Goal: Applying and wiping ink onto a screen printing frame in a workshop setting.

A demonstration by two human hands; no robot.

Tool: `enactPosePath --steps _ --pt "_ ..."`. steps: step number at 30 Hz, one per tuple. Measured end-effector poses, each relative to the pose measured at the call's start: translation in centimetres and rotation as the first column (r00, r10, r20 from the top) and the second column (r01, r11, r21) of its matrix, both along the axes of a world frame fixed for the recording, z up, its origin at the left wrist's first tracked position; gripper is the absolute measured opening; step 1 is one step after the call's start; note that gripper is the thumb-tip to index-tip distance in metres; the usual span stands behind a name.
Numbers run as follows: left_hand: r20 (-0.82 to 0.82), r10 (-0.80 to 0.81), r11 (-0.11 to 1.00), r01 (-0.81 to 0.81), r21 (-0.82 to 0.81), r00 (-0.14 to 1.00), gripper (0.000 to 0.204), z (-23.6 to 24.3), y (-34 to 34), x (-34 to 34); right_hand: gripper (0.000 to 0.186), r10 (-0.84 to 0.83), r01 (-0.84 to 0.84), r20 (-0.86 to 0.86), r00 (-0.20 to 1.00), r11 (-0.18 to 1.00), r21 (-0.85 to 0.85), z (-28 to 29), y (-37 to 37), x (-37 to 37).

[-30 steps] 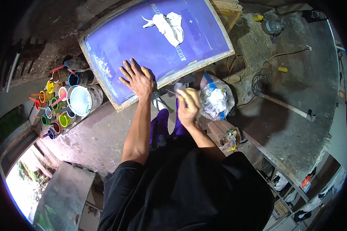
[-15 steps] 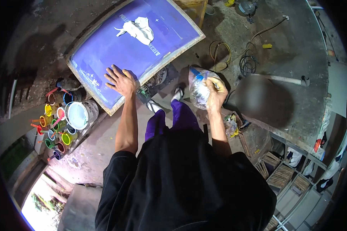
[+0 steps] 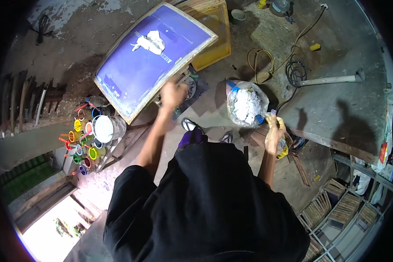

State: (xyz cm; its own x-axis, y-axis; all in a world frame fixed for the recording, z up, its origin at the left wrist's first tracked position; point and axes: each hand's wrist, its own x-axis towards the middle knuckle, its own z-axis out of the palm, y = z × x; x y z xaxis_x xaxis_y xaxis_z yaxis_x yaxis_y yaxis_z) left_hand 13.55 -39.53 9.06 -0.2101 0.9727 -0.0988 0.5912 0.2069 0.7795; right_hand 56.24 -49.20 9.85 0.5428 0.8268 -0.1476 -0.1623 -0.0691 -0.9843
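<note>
A purple screen-print frame with a crumpled white cloth on it fills the upper left. My left hand is blurred by motion at the frame's lower-right edge; I cannot make out its fingers. My right hand is closed on a small pale thing, too small to name clearly, beside a plastic bag of white scraps on the floor. Under the frame lies a dark printed board.
Colourful ink pots and a white bucket stand left. A yellow screen frame is behind. Hoses, a pipe and a grey slab are right; metal racks lie lower right.
My left hand has left the purple surface for the frame's lower-right edge. My right hand has moved right and down, out from over the bag. The view has shifted.
</note>
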Motion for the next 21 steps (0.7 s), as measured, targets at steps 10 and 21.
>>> enactPosePath --steps 10,21 --pt "0.282 -0.742 0.651 0.755 0.082 0.609 0.037 8.7 -8.1 28.9 0.007 0.297 -0.333 -0.451 0.842 0.943 0.001 -0.2 -6.9 4.0" --pt "0.558 -0.284 0.863 0.461 -0.205 0.780 0.010 6.9 -12.5 40.4 0.030 -0.002 0.032 -0.554 0.832 0.998 0.046 -0.8 -11.3 10.9"
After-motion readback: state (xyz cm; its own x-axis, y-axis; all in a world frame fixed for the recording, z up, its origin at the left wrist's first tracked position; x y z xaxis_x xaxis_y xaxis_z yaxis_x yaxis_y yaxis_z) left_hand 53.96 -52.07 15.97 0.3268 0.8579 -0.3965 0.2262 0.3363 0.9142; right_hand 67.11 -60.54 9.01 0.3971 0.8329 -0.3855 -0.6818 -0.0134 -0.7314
